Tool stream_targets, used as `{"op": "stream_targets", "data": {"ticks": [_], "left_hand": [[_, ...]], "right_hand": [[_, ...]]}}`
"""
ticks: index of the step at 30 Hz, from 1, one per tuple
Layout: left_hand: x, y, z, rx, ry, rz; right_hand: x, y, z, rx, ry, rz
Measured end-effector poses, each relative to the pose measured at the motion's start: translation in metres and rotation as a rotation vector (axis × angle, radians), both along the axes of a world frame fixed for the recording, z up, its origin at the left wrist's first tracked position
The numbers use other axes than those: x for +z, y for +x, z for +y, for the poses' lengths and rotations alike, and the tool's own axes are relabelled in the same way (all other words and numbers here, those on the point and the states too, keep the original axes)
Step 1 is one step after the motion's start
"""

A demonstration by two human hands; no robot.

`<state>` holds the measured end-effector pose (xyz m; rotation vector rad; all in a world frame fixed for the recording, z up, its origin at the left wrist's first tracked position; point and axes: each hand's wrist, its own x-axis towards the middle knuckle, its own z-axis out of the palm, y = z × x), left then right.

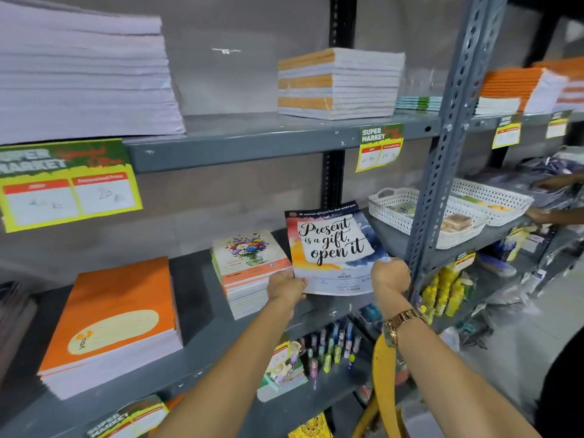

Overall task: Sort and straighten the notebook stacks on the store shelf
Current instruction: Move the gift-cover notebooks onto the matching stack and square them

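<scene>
At the lower left of the frame I see an orange notebook stack (110, 324) lying on the grey middle shelf (196, 343), well apart from my hands. Just right of it, near centre, sits the flower-cover stack (249, 267), its lower books poking out unevenly. My left hand (286, 287) is closed on the lower left corner of the quote notebook (331, 248), the one reading "Present is a gift, open it", and its knuckles sit just beside the flower-cover stack. The notebook is tilted up with its cover facing me, rising above both hands into the centre of the frame. My right hand (390, 275) clasps its lower right corner, next to the perforated upright post (442, 159); a gold watch (399, 325) sits on that wrist. Further right, white baskets (398, 210) rest on the neighbouring shelf.
</scene>
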<state>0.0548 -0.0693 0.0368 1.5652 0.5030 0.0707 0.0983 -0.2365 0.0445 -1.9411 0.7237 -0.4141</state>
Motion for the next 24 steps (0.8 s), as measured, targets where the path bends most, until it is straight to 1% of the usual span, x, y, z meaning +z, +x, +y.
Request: {"op": "stream_targets", "data": {"ticks": [3, 5, 11, 18, 22, 24], "left_hand": [[0.012, -0.013, 0.028, 0.02, 0.001, -0.06], [0.017, -0.026, 0.052, 0.074, 0.028, -0.083], [0.019, -0.078, 0.14, 0.214, 0.199, -0.138], [0.026, -0.147, 0.249, 0.426, 0.278, -0.11], [0.028, -0.193, 0.302, 0.578, 0.325, -0.087], [0.027, -0.211, 0.324, 0.618, 0.318, -0.065]], "right_hand": [[0.013, -0.013, 0.027, 0.043, 0.035, -0.03], [0.02, -0.023, 0.052, 0.082, 0.047, -0.045], [0.025, -0.056, 0.147, 0.243, 0.086, -0.077], [0.025, -0.103, 0.267, 0.444, 0.181, -0.047], [0.018, -0.134, 0.332, 0.582, 0.161, -0.03], [0.015, -0.147, 0.359, 0.64, 0.146, -0.005]]}}
